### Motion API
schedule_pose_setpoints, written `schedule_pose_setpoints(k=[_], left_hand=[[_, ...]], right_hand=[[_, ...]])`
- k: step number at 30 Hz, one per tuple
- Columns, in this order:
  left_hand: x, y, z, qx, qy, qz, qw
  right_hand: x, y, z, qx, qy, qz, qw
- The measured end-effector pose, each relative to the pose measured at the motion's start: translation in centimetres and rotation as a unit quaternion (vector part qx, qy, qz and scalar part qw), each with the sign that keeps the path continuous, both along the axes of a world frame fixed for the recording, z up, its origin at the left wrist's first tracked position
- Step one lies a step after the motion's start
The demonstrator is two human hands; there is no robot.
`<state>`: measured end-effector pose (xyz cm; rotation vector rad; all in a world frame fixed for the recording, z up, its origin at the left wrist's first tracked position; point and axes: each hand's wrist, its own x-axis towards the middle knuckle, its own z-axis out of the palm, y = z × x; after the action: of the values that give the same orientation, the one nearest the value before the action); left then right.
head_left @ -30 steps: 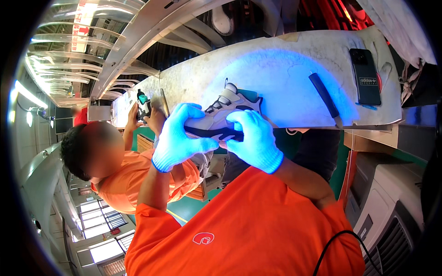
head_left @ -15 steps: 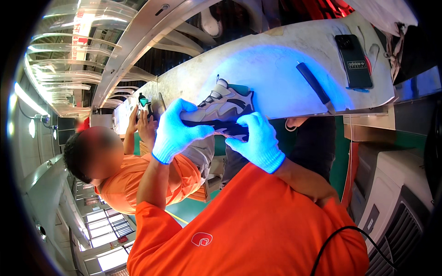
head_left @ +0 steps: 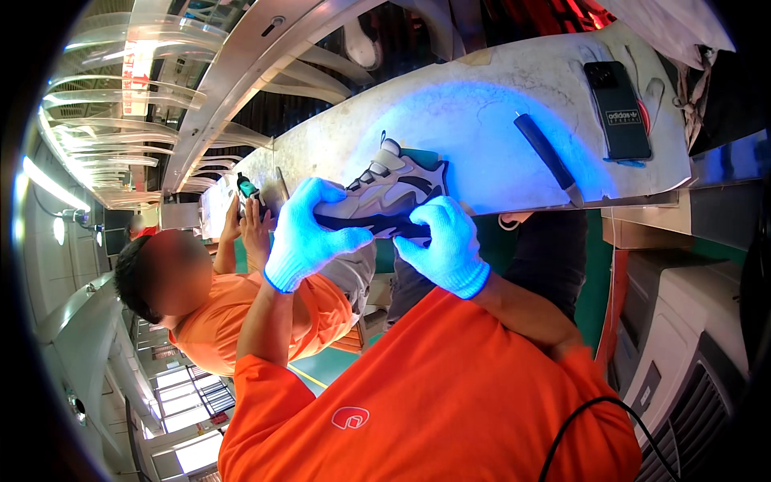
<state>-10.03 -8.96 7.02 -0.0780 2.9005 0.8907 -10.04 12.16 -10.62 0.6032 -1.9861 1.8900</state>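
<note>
A light grey sneaker (head_left: 381, 193) with dark side panels and a dark sole lies on its long side view toward me at the table's front edge, under blue light. My left hand (head_left: 303, 239), in a knit glove glowing blue, is closed round the toe end, thumb along the sole. At the heel end, my right hand (head_left: 446, 247) in a matching glove pinches the sole edge between thumb and fingers. The shoe's laces and tongue point away from me.
On the worktable (head_left: 482, 80), a dark-handled slim tool (head_left: 546, 151) lies right of the shoe, and a dark phone (head_left: 617, 108) farther right. A co-worker in orange (head_left: 265, 309) sits at my left, hands on another shoe (head_left: 247, 186). A metal beam (head_left: 233, 76) runs above the table's far side.
My right hand has shifted slightly along the sole near the heel, its fingers curling in more. The shoe and my left hand stay nearly in place.
</note>
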Motion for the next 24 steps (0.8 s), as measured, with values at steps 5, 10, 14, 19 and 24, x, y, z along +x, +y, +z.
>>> schedule_pose_setpoints(k=[5,10,14,19,24], left_hand=[[-0.7,0.3,0.3,-0.043,0.014,-0.033,0.998],[-0.7,0.7,0.4,-0.043,0.009,-0.018,0.999],[-0.8,0.5,0.3,-0.049,0.013,-0.023,0.998],[-0.8,0.5,0.3,-0.046,0.009,-0.018,0.999],[-1.0,-0.1,0.2,-0.045,0.009,-0.031,0.998]], right_hand=[[-0.3,0.3,0.3,0.009,-0.021,0.006,1.0],[-0.6,0.3,0.0,0.02,0.002,-0.001,1.0],[-0.9,0.3,-0.2,0.03,0.019,0.0,0.999],[-1.3,0.4,0.3,0.025,-0.011,0.02,0.999],[-1.9,0.4,1.1,0.02,-0.116,0.067,0.991]])
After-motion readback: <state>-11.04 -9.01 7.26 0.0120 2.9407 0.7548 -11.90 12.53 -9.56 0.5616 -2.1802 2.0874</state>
